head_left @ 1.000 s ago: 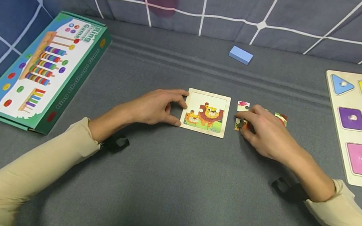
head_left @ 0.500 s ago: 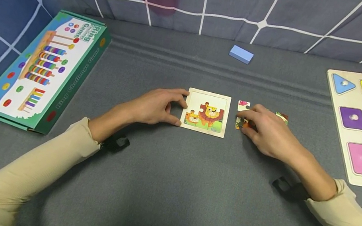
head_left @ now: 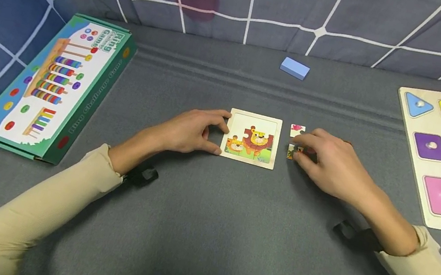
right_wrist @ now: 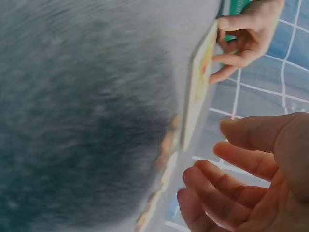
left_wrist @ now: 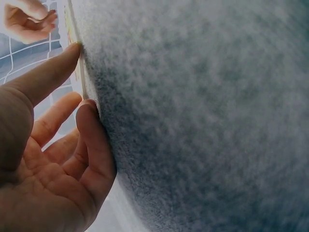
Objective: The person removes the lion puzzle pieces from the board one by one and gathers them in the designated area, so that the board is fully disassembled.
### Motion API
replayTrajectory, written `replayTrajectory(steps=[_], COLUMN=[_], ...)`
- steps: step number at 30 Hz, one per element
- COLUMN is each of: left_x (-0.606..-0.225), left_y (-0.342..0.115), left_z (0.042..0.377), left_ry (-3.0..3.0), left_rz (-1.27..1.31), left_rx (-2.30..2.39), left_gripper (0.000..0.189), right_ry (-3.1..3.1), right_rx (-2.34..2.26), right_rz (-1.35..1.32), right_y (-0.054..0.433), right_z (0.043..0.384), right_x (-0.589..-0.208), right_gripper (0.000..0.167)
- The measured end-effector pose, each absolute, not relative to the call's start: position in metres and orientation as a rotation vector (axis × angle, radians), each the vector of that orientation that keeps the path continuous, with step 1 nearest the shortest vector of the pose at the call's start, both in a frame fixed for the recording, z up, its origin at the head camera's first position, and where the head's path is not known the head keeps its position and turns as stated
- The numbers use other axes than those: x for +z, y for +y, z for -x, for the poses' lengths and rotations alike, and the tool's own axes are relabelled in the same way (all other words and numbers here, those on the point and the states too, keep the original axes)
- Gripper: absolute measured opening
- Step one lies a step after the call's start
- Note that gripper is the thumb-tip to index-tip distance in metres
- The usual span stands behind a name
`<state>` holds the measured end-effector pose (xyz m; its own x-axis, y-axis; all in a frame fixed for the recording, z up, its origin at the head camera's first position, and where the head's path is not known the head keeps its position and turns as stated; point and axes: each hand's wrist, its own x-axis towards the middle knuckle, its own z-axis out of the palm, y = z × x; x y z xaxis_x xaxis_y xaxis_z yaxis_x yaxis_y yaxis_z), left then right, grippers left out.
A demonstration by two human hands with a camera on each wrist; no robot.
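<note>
In the head view, my left hand (head_left: pixel 189 130) rests at the left side of a square wooden jigsaw board (head_left: pixel 241 112). Its thumb and a fingertip touch the board's left edge, spread apart. A lion and a cub show on the pieces in the lower part of the tray. My right hand (head_left: pixel 337 164) hovers over loose jigsaw pieces just right of the board. In the right wrist view its fingers (right_wrist: pixel 227 181) are loosely bent, with nothing seen between them. One loose piece (head_left: pixel 296 130) with a pink shape and another piece (head_left: pixel 290 152) below it show; the hand hides the others.
A green boxed ring game (head_left: pixel 65 85) lies at the left. At the right is a wooden shape board (head_left: pixel 433 187) with knobbed, coloured pieces. A small blue block (head_left: pixel 294 68) lies near the back, before the blue curtain (head_left: pixel 218 24).
My right hand has shifted slightly over the loose pieces, now hiding those at the right that showed before. My left hand and the jigsaw board stay in place.
</note>
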<state>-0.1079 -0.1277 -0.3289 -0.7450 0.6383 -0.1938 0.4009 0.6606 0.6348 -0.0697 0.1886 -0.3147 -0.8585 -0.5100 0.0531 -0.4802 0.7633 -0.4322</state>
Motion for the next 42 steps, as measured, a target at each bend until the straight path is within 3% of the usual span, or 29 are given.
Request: replayTrajectory(steps=[17, 24, 42], left_x=[-0.328, -0.328, -0.328], left_y=[-0.127, -0.127, -0.126], left_z=[0.108, 0.108, 0.109], left_ry=[2.479, 2.477, 2.473], left_rz=[-0.825, -0.837, -0.812], left_rx=[0.800, 0.803, 0.799], left_gripper=[0.041, 0.041, 0.040], right_ry=[2.758, 2.709, 2.651], right_rx=[-0.823, -0.734, -0.617], right_rz=[0.873, 0.806, 0.747], right_y=[0.139, 0.119, 0.110], right_z=[0.076, 0.088, 0.104], right_x=[-0.318, -0.320, -0.323], right_gripper=[0.026, 0.038, 0.047])
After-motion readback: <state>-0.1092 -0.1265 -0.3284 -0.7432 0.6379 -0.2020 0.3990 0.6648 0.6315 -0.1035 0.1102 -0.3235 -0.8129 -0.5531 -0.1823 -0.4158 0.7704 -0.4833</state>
